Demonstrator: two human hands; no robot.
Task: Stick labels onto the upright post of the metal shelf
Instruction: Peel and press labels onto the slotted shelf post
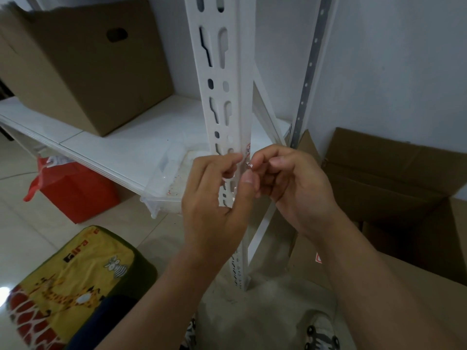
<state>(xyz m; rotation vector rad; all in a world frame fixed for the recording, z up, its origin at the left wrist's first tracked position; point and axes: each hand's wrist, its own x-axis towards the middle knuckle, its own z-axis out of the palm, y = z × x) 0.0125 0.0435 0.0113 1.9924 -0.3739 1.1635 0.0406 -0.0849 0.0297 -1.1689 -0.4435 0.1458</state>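
A white slotted upright post (222,79) of the metal shelf runs down the middle of the head view. A small label with red print (247,149) sticks on the post's edge just above my fingers. Both hands meet in front of the post at shelf height. My left hand (214,198) has its thumb raised and its fingers curled against the post. My right hand (293,183) pinches a tiny white and red label (249,164) between thumb and forefinger, right beside the post's edge. The post's part behind my hands is hidden.
A brown cardboard box (83,64) stands on the white shelf board (131,147). A clear plastic tray (166,185) juts over the shelf edge. A red bag (73,188) and a yellow cushion (75,286) lie on the floor at left. Open cardboard boxes (391,178) stand at right.
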